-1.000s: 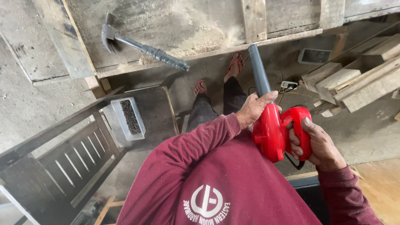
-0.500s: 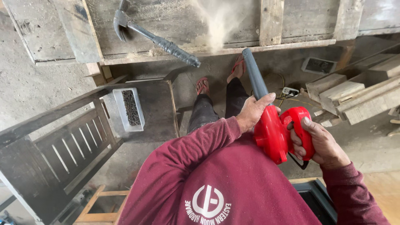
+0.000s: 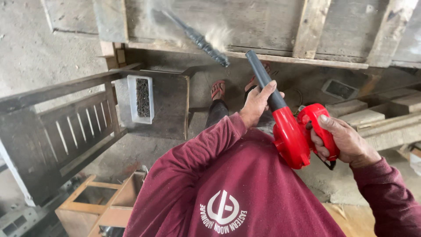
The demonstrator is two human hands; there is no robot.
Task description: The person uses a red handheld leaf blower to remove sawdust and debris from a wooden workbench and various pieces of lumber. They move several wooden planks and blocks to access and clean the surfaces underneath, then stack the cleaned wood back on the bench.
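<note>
1 red plastic handheld blower with grey nozzle: right hand closed on its rear handle, left hand wrapped around the nozzle, aimed at the dusty wooden table; a white tray of nails lies left of the blower.

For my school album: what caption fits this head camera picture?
Two hands, left hand on the grey nozzle, right hand on the handle, aim a red blower at a dusty wooden workbench.

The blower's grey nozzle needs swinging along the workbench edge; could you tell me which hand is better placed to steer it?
Left, probably. The left hand grips the grey nozzle of the red blower, close to its tip by the workbench edge. The right hand holds the rear handle.
</note>
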